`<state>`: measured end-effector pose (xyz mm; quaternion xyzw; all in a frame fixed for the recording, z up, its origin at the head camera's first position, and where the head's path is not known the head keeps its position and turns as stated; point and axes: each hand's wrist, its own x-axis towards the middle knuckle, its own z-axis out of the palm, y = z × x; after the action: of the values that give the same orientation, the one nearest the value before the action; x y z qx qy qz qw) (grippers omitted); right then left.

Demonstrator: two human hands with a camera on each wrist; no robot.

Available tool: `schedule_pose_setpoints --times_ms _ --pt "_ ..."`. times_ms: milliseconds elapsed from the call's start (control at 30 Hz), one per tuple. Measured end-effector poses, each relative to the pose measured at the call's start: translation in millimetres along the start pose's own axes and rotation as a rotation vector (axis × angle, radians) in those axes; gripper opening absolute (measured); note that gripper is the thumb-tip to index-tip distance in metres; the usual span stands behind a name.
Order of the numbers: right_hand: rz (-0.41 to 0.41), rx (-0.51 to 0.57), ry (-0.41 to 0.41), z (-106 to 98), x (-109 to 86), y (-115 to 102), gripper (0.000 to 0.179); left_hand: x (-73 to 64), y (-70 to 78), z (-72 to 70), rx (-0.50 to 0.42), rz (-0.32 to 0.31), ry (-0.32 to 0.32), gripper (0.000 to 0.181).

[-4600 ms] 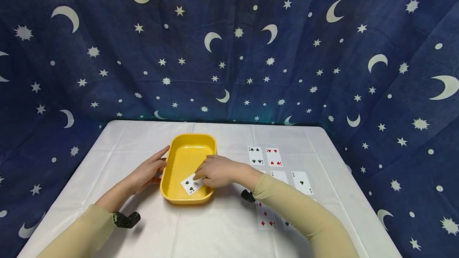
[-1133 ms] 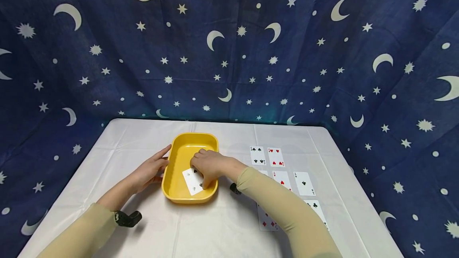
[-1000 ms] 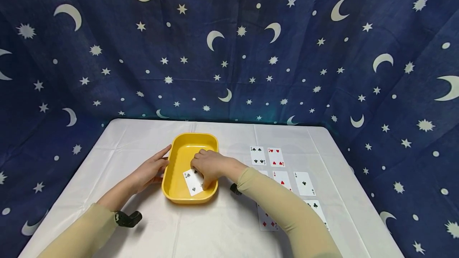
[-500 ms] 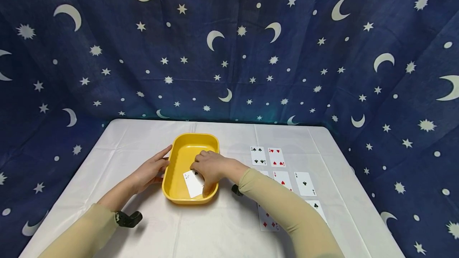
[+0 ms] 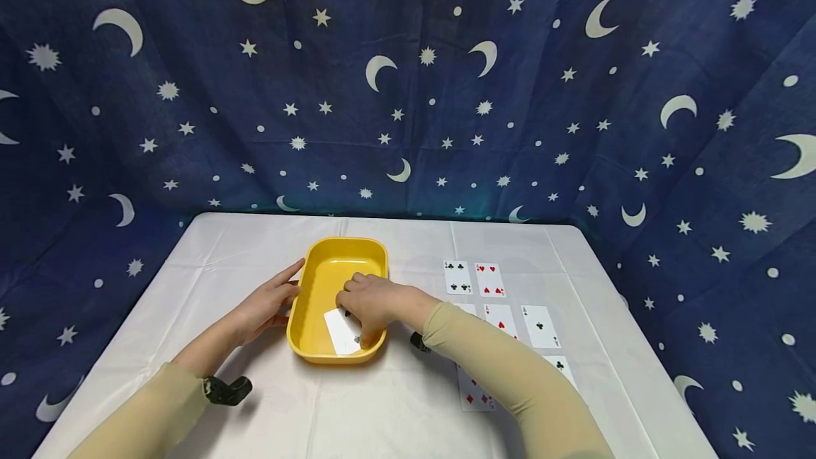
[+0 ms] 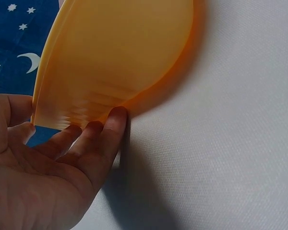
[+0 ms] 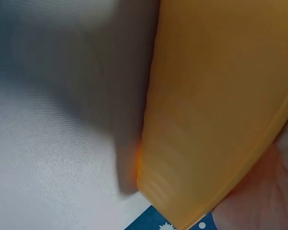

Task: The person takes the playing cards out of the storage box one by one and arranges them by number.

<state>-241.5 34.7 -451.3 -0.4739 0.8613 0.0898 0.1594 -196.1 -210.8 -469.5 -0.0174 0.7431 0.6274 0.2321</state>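
A yellow tray (image 5: pixel 304 310) stands left of the table's middle. My left hand (image 5: pixel 263 310) touches its left wall with extended fingers; the left wrist view shows several fingertips (image 6: pixel 116 120) against the tray's outer side. My right hand (image 5: pixel 372 303) reaches over the right rim and holds a playing card (image 5: pixel 341 333) low inside the tray, thumb at its right edge and fingers at its far edge. The card's face is mostly glare-white with a little black showing. In the right wrist view the tray wall (image 7: pixel 206 105) covers most of the hand.
Playing cards lie in rows on the white tablecloth (image 5: pixel 370 416) to the right: a four of clubs (image 5: pixel 457 277), a four of hearts (image 5: pixel 489 280), an ace of clubs (image 5: pixel 540 326), a diamonds card (image 5: pixel 474 395) and others. My right sleeve (image 5: pixel 516 381) covers part of them.
Over the last seconds my right hand has shifted its hold on the card and turned it more upright in the view. The spade pips now show less. My left hand stays put.
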Motion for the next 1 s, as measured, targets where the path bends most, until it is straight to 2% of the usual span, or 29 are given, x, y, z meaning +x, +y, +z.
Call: schedule_pose_setpoints --times_ms 267,500,733,900,1000 --pt "-0.005 0.043 0.057 2.3 -2.5 -0.3 0.063 0.0 -0.2 1.6 0.007 -0.003 0.008 0.067" --pt "-0.016 0.113 0.138 3.8 -4.1 1.2 0.032 1.4 -0.8 0.6 0.012 -0.014 0.013 0.067" --pt "-0.011 0.255 0.185 3.5 -7.4 5.2 0.021 0.9 -0.1 1.2 0.015 -0.021 0.02 0.067" --pt "-0.013 0.34 0.172 1.4 -13.4 10.5 0.019 0.0 0.5 1.8 0.022 -0.011 0.017 0.068" --pt "-0.034 0.454 0.177 0.0 -18.3 15.0 0.02 -0.3 0.4 1.9 0.023 -0.005 0.015 0.068"
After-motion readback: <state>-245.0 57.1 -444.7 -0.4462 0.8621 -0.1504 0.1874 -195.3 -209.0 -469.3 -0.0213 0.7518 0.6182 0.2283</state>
